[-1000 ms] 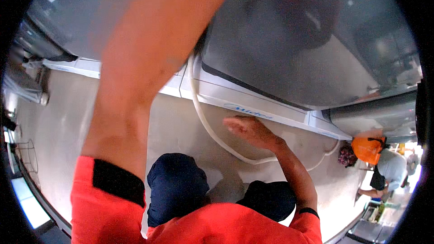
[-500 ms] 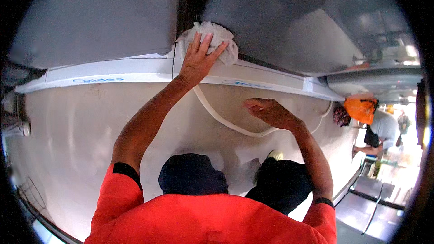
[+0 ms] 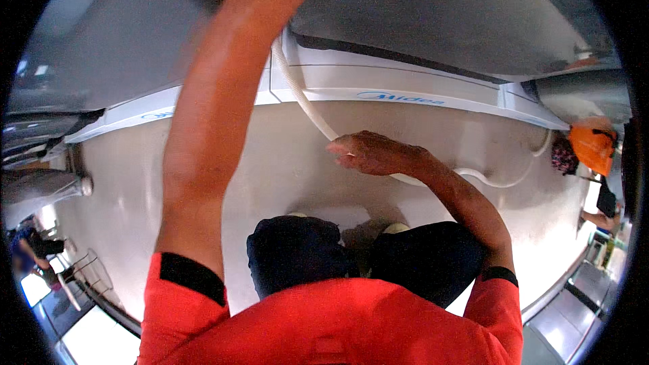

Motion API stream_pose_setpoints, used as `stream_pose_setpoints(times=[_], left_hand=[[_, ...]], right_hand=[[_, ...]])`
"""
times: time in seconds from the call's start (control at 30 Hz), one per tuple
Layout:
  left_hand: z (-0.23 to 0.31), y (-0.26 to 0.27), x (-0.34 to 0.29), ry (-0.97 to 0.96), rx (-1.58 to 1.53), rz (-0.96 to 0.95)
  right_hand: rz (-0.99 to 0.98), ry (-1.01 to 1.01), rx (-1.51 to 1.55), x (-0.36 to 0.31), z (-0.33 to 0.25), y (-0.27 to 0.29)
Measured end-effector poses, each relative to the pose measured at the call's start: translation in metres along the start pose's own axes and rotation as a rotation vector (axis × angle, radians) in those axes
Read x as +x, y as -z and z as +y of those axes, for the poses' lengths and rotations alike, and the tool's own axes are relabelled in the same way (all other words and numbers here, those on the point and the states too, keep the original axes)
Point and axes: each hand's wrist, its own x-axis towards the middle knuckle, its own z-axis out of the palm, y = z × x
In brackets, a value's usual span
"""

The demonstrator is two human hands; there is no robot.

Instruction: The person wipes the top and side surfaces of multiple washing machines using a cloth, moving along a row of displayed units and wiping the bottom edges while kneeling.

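Beyond two dark-clad knees [image 3: 295, 253], the right hand [image 3: 375, 153] overlaps one white hose [image 3: 303, 102].

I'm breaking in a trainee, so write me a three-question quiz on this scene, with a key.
1. True or false: the hose is perfectly straight.
2. What colour is the band on the left sleeve? A) green B) black C) yellow
3. Does this view settle whether the right hand grips the hose?

Key:
1. False; it curves.
2. B.
3. No; the hand covers part of the hose, so contact cannot be told.
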Motion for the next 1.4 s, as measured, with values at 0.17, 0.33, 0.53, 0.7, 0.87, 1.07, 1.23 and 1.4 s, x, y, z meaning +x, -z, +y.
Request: stream_pose_setpoints(times=[0.17, 0.33, 0.53, 0.7, 0.87, 1.07, 1.23, 1.4], left_hand=[[0.071, 0.015, -0.110, 0.043, 0.041, -0.478], [0.100, 0.021, -0.202, -0.510, 0.086, -1.151], [0.152, -0.043, -0.133, -0.180, -0.373, -1.503], [0.196, -0.080, -0.061, -0.436, -0.290, -1.358], [0.226, -0.109, -0.044, -0.570, -0.261, -1.287], [0.265, -0.117, -0.099, -0.732, -0.223, -1.246], [0.175, -0.042, -0.124, -0.369, -0.315, -1.546], [0.064, 0.068, -0.092, 0.053, -0.022, -1.529]], right_hand=[[0.086, 0.018, -0.102, -0.013, -0.010, -0.004], [0.267, 0.096, 0.121, -0.058, 0.011, -0.047], [0.439, 0.071, 0.302, -0.105, 0.055, -0.100], [0.521, 0.047, 0.430, -0.104, 0.072, -0.127], [0.590, 0.014, 0.500, -0.105, 0.078, -0.129], [0.598, -0.014, 0.600, -0.116, 0.073, -0.130], [0.426, -0.067, 0.591, -0.124, 0.079, -0.160], [0.410, 0.090, 0.680, -0.126, 0.093, -0.175]])
